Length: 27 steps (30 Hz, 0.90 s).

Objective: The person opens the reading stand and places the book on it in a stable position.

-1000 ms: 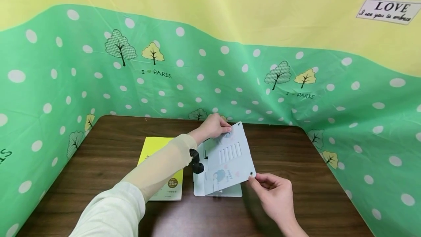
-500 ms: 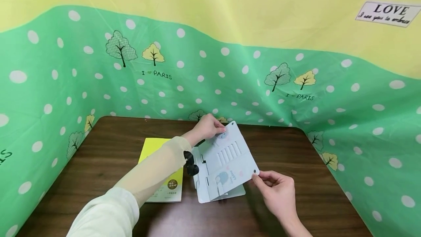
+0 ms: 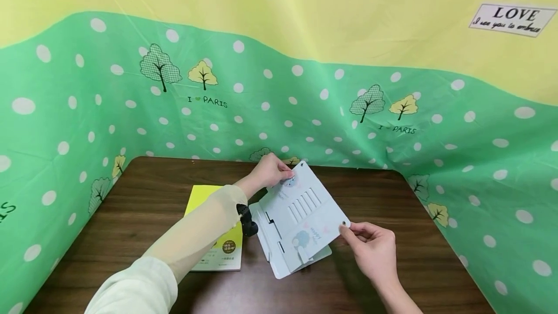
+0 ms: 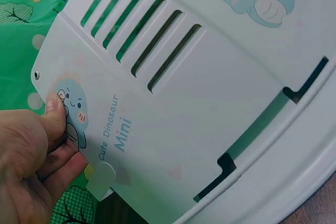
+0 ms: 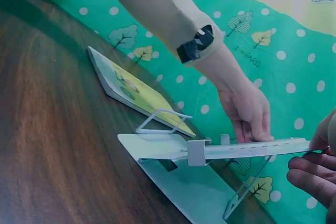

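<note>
A white metal book stand (image 3: pixel 291 227) with cartoon dinosaur prints and a row of slots is tilted open over the table. Its upper panel slants above a flat base plate (image 5: pixel 152 144), and a wire support (image 5: pixel 247 188) runs between the two. My left hand (image 3: pixel 270 171) pinches the panel's far-left edge, thumb on the printed face beside a small dinosaur (image 4: pixel 73 103). At the near right corner, by a rivet hole, my right hand (image 3: pixel 372 251) pinches the panel between thumb and fingers. A small white clip (image 4: pixel 101 181) juts from the panel's edge near my left hand.
A yellow-covered book (image 3: pixel 202 198) lies flat left of the stand, partly hidden under my left forearm. The dark wood table (image 3: pixel 418 256) meets a green and yellow patterned cloth (image 3: pixel 261 91) at its back and sides. A black strap mount (image 3: pixel 246 220) sits on my left wrist.
The stand has turned counterclockwise in the head view, its base swinging toward the table's front. My left hand has shifted left and my right hand slightly right, both still gripping the panel.
</note>
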Motion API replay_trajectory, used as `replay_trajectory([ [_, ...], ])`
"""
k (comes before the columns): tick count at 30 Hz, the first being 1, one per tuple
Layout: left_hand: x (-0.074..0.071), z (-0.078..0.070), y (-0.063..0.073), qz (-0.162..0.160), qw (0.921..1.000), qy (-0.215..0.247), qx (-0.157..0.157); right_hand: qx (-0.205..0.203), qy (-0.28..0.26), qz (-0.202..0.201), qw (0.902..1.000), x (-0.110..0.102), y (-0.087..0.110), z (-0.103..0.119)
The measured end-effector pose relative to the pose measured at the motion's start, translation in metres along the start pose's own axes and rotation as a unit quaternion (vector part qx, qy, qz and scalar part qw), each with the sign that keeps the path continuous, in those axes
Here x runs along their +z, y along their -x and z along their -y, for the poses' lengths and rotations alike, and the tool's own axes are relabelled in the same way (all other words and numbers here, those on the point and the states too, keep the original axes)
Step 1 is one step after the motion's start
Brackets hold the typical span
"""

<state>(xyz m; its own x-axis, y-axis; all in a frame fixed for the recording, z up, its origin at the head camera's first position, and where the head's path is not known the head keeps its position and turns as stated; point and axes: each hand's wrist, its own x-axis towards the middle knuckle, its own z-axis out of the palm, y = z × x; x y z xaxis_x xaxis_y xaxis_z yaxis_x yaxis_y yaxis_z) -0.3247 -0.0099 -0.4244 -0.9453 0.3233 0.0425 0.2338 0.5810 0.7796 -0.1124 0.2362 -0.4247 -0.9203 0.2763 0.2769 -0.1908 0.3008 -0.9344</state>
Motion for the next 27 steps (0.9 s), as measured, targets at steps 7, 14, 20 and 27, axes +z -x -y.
replay_trajectory([
  [7,-0.003,0.003,0.005,0.0,0.9999,0.007,-0.008,0.01,-0.018,-0.002,0.9998,-0.003,-0.006,-0.003],
  [14,-0.005,0.007,0.01,-0.006,0.9994,0.017,-0.03,0.036,-0.037,0.003,0.9987,-0.005,-0.015,-0.008],
  [20,-0.007,0.008,0.015,-0.007,0.9993,0.025,-0.028,0.034,-0.033,0.008,0.9989,-0.007,-0.021,-0.01],
  [27,-0.011,0.012,0.02,-0.006,0.999,0.037,-0.026,0.034,-0.048,0.017,0.9981,-0.009,-0.027,-0.013],
])
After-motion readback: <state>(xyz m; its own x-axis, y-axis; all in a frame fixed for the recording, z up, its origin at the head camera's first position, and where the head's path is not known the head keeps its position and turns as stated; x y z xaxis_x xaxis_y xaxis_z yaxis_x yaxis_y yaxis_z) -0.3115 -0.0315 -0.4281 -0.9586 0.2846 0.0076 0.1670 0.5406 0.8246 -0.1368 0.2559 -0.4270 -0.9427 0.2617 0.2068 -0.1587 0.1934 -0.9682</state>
